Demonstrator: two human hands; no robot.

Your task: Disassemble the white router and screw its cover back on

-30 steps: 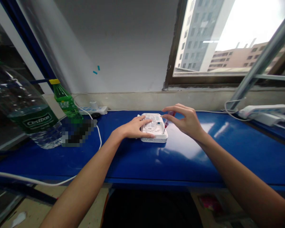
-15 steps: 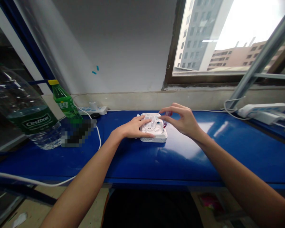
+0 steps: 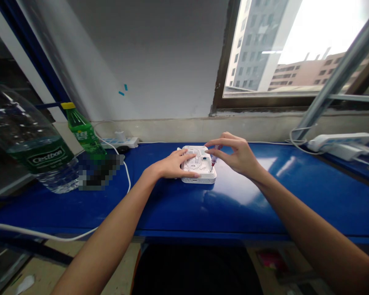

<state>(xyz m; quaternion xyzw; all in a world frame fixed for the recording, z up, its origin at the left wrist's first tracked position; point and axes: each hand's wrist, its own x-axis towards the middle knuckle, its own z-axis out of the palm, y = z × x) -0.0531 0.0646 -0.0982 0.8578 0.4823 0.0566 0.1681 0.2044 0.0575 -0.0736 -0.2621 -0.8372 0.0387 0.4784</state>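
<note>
- Head view, right hand (image 3: pixel 233 153): thumb and forefinger pressed together in a pinch around a small screwdriver (image 3: pixel 214 159) with a translucent red handle; shaft upright, slightly tilted, tip down on the casing near its right corner.
- Left hand (image 3: pixel 174 164): spread flat, palm down, fingers across the casing, holding it against the worktop.
- White plastic casing (image 3: pixel 199 174): rectangular, rounded corners, ribbed and recessed face, small blue mark; lies between the hands on the worktop.
- Worktop (image 3: pixel 172 209): glossy blue, reflective.
- Left of the casing: large clear water bottle (image 3: pixel 33 143) with green label, lying tilted; green soda bottle (image 3: pixel 83 133), yellow cap; pixelated patch (image 3: pixel 98 172) hides whatever stands there.
- Right: white power strip (image 3: pixel 338 143).
- Against one second earlier: right fingers closer around the handle; left hand unmoved.
</note>
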